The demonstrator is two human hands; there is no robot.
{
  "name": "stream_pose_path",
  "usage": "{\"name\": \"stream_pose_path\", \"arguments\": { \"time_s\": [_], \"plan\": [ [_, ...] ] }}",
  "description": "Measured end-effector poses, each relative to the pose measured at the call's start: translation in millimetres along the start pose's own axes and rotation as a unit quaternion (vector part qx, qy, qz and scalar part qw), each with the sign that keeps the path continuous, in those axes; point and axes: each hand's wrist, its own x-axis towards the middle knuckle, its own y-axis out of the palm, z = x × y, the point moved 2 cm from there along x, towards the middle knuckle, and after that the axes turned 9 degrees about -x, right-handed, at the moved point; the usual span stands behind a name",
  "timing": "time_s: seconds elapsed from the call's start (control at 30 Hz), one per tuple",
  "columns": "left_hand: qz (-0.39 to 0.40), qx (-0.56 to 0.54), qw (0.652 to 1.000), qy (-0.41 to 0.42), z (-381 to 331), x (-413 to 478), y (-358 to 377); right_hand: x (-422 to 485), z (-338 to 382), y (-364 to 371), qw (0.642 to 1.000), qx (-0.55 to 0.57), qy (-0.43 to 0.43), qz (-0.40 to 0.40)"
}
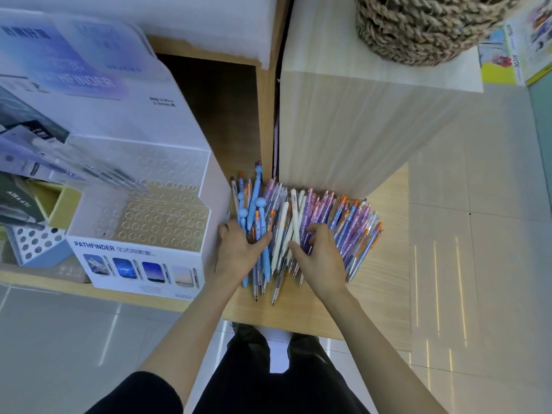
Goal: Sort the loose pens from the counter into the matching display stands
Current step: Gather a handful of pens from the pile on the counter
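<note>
the white display stand (143, 234) at the left shows rows of unfilled holes. just beside it, the left hand (239, 252) curls round a bunch of blue pens (253, 210) in the loose pile (352, 225) on the surface (386, 273). the right hand (321, 258) digs bent fingers into the purple pens (316, 204); whether it grips any i cannot tell. sorting looks barely begun: next, lift one matched bunch clear.
</note>
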Motion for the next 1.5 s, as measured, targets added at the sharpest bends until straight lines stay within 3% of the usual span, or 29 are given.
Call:
{"name": "stream_pose_path", "arguments": {
  "time_s": [0.17, 0.47, 0.77, 0.9, 1.03, 1.13, 1.33, 1.5],
  "plan": [
    [-0.001, 0.015, 0.998, -0.062, -6.9, 2.4, -1.1, 1.2, -1.7, -1.2, 1.0, 0.017, -0.006, 0.008],
    [-0.025, -0.138, 0.981, -0.133, -3.6, -2.5, -8.5, 1.9, -2.6, 0.6, 1.0, 0.025, -0.004, 0.007],
    [-0.036, -0.158, 0.982, -0.095, -3.7, -19.0, -23.0, 0.7, 7.8, -3.8, 0.997, 0.058, -0.037, -0.023],
    [-0.047, -0.166, 0.981, -0.089, -4.5, -20.3, -24.5, 9.3, 10.3, -11.1, 0.991, 0.002, 0.015, -0.133],
    [-0.051, -0.163, 0.982, -0.083, -3.5, -17.9, -23.1, 23.8, 33.3, -2.3, 0.993, -0.077, 0.036, -0.087],
    [-0.048, -0.175, 0.98, -0.085, -2.2, -16.2, -22.3, 29.8, 48.1, 6.1, 0.996, -0.021, 0.041, -0.072],
    [-0.033, -0.193, 0.978, -0.073, -3.7, -16.9, -25.6, 26.7, 38.7, 6.2, 0.974, 0.213, 0.068, -0.045],
    [-0.009, -0.212, 0.975, -0.064, -3.8, -20.4, -29.2, 32.9, 26.1, 1.6, 0.967, 0.236, 0.092, 0.02]
  ]
}}
